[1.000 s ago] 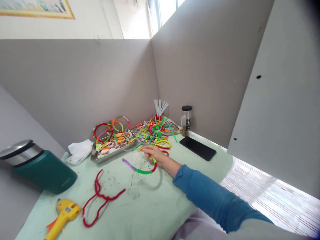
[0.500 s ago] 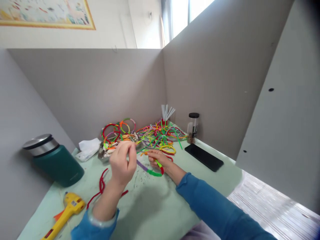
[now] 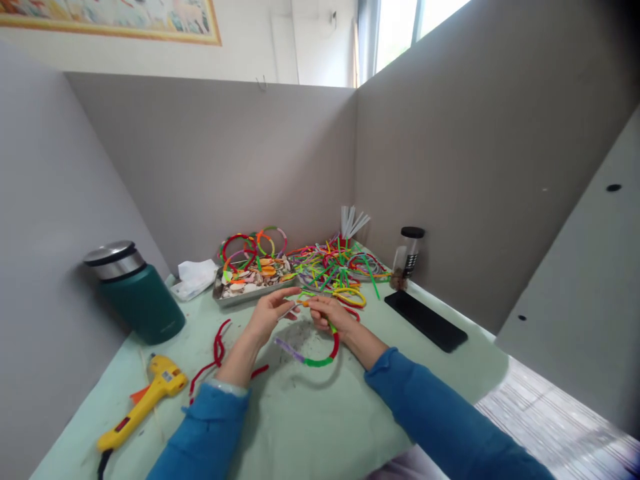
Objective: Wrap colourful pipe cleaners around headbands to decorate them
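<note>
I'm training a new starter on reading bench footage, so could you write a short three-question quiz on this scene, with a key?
1. Multiple choice: what colour is the loose end of the curved strip held in the grip of the right hand?
A) black
B) purple
C) blue

2. True or false: the yellow glue gun lies inside the metal tray.

3. Fill in the blank: the clear jar near the phone has a ____ lid.

Key:
1. B, purple.
2. False; it lies on the green-covered table, beside the person's left sleeve.
3. Black.
</note>
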Motion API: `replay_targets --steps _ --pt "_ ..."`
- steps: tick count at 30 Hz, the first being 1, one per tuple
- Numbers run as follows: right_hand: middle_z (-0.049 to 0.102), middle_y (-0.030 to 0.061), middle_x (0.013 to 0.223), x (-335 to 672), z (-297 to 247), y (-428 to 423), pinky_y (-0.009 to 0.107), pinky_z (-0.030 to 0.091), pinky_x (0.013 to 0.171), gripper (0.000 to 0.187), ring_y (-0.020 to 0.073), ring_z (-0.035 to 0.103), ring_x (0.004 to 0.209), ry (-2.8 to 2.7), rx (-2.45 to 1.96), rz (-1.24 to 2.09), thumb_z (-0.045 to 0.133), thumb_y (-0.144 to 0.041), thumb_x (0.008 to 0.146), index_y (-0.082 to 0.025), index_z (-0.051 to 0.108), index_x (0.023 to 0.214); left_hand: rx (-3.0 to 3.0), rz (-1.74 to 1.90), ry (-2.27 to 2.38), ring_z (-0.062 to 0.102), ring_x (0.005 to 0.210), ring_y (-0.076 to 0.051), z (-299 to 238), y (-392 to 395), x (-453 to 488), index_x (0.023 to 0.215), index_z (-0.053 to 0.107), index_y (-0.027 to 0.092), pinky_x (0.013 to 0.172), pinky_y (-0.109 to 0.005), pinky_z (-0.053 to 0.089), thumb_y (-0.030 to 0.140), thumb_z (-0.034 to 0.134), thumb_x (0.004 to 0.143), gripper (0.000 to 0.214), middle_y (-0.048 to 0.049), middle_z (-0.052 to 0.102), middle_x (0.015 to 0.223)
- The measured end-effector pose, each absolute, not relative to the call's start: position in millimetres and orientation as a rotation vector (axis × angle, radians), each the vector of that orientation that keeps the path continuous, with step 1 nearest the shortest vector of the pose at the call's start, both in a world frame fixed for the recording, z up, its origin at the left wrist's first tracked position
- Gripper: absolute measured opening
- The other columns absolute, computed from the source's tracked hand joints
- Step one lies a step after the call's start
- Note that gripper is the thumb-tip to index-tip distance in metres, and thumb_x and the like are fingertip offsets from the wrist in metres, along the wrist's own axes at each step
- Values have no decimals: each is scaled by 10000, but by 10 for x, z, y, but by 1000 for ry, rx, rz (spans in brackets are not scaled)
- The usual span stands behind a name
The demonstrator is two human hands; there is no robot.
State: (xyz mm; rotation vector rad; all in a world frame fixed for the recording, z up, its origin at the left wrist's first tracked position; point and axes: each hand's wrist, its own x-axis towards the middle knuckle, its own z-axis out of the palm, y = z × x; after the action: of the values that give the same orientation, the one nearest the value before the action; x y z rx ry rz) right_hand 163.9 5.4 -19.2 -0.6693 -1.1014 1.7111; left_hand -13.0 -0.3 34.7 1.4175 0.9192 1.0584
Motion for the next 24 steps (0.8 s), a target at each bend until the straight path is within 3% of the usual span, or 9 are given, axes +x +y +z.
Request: replay_targets --steps 4,7,11,15,24 --pt "463 -89 500 1654 -194 65 181 151 353 283 19 280 336 -1126 -690 1740 678 -350 672 -165 523 820 1499 1002 919 621 723 -173 207 16 -119 1053 650 131 712 -312 503 304 681 640 448 -79 692 832" --pt "465 -87 496 1650 -219 83 181 152 351 263 19 285 332 -1137 -674 1753 667 -348 679 -162 521 793 1587 1031 936 629 793 -198 117 58 -53 949 690 131 735 -311 507 329 694 624 381 -86 694 892" --pt "476 -80 502 1619 -262 105 173 161 346 268 22 308 331 -1127 -689 1694 648 -365 688 -159 528 810 1582 1153 1203 644 651 -191 51 133 97 790 695 127 610 -274 513 366 694 611 299 -68 682 668" --pt "479 -77 495 1570 -284 101 167 181 339 280 27 323 326 -1155 -773 1573 627 -400 698 -159 545 816 1611 1215 1278 577 471 -137 29 126 137 747 661 144 458 -218 441 386 668 631 268 -17 615 512" --pt "469 -72 471 1551 -300 92 173 190 323 217 34 311 319 -1330 -855 1430 600 -372 717 -164 537 722 1469 1131 1192 391 313 -58 -13 88 37 646 596 127 337 -196 279 406 695 593 301 -1 576 474"
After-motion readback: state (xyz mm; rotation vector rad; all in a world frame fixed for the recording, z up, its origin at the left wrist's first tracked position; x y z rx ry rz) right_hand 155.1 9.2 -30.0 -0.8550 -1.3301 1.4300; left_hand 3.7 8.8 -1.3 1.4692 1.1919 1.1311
